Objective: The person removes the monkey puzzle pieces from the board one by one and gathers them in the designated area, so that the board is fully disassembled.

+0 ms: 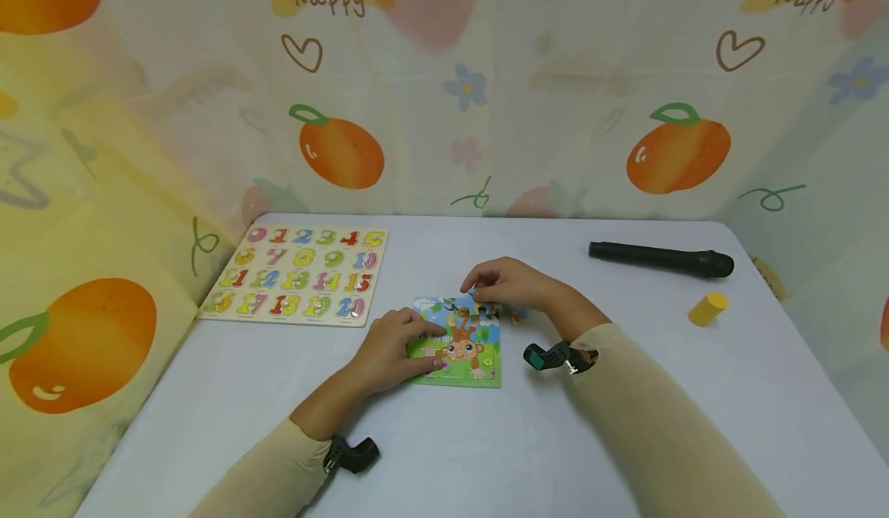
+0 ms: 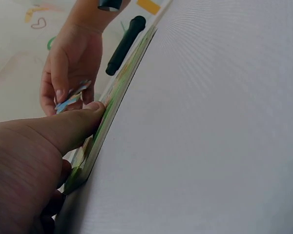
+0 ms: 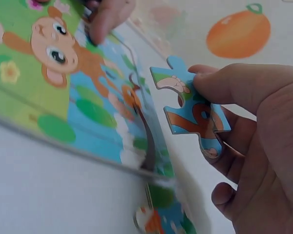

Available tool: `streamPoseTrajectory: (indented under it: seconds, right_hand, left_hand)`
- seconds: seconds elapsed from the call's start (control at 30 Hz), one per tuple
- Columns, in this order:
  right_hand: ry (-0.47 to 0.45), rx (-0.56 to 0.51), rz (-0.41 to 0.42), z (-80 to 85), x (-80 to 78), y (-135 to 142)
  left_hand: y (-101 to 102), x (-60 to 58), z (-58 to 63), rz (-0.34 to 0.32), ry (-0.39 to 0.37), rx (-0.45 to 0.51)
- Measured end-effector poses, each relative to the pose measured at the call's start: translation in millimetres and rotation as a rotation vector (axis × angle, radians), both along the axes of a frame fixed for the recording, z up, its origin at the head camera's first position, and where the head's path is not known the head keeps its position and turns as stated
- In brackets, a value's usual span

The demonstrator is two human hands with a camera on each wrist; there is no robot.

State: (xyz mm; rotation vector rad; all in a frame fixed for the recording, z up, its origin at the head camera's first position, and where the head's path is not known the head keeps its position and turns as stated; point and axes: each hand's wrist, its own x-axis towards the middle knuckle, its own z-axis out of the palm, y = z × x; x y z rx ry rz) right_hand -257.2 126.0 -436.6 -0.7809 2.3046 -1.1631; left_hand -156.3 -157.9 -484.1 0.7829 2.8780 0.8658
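In the head view, a monkey jigsaw puzzle board (image 1: 454,375) lies in the middle of the white table. My left hand (image 1: 396,352) rests on its left side, with thumb and forefinger pressing the picture. The left wrist view shows that thumb (image 2: 83,122) at the board's edge; the other fingers are partly hidden. Above the board's far right part, my right hand (image 1: 517,282) pinches a jigsaw piece (image 3: 200,119) between thumb and fingers. The piece is blue with brown curls and is held apart from the board. Another jigsaw piece (image 3: 161,212) lies beside the board.
A number puzzle board (image 1: 292,321) with coloured numerals lies at the back left. A black microphone (image 1: 660,259) and a yellow cylinder (image 1: 708,309) are on the right. A patterned cloth (image 1: 514,116) hangs behind the table (image 1: 444,456).
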Motion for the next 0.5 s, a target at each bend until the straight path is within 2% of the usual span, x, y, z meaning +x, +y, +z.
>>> streamPoseTrajectory:
  seconds: [0.5]
  right_hand:
    - [-0.051,0.010,-0.084,-4.1,4.8,42.7]
  left_hand:
    - [0.1,0.7,0.3,0.001,0.007,-0.002]
